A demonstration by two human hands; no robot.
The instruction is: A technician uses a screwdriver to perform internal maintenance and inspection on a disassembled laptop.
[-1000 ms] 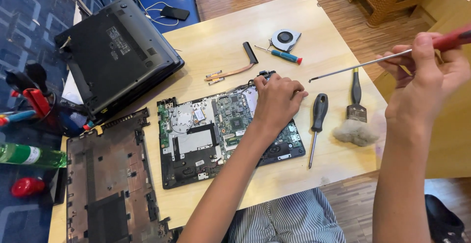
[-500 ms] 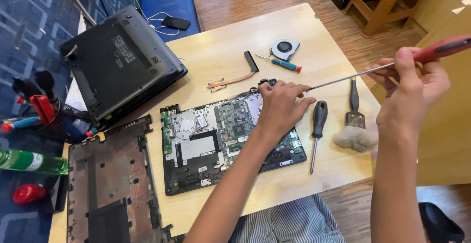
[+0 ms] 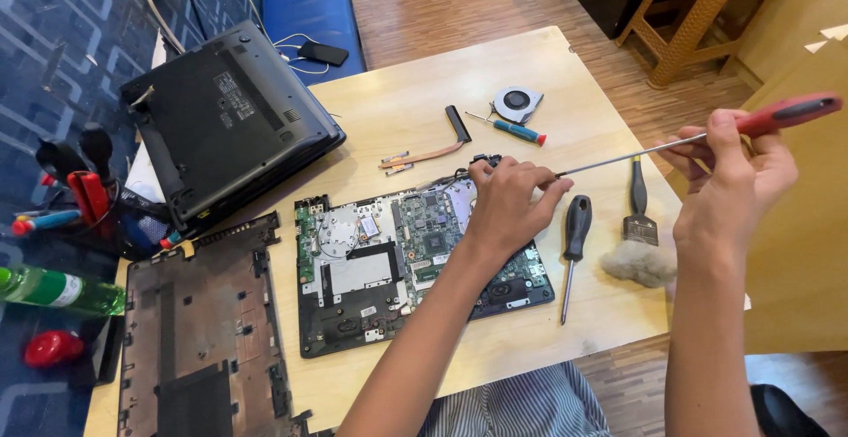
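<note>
- The left hand (image 3: 508,203) rests palm-down on the upper right corner of the opened laptop base (image 3: 415,269), fingers curled and bunched at the board's edge; whether they pinch something small there cannot be told.
- The right hand (image 3: 733,185) is raised well off the surface (image 3: 397,101), closed around the long screwdriver (image 3: 698,141) where the red handle meets the thin shaft. The shaft slopes down toward the left hand, its tip just beside those fingers.
- The laptop base lies directly under the left hand, with the green circuit board and silver shielding exposed, near the person's body.
- Judging from this, the step in hand looks like bringing the tip to a screw or fitting at that corner, with the left hand steadying the board or guiding the tip.
- The next move would call for seating the tip squarely before turning; held so far back, the long shaft could wander over the board.
- Between the two hands lie a black-handled screwdriver (image 3: 574,243) and a dusting brush (image 3: 638,243).
- Beyond the left hand lie a copper heat pipe (image 3: 433,150), a small fan (image 3: 517,103) and a blue-handled screwdriver (image 3: 512,128).
- Far to the left hand's left sit a closed black laptop (image 3: 225,124) and a detached bottom cover (image 3: 199,331).
</note>
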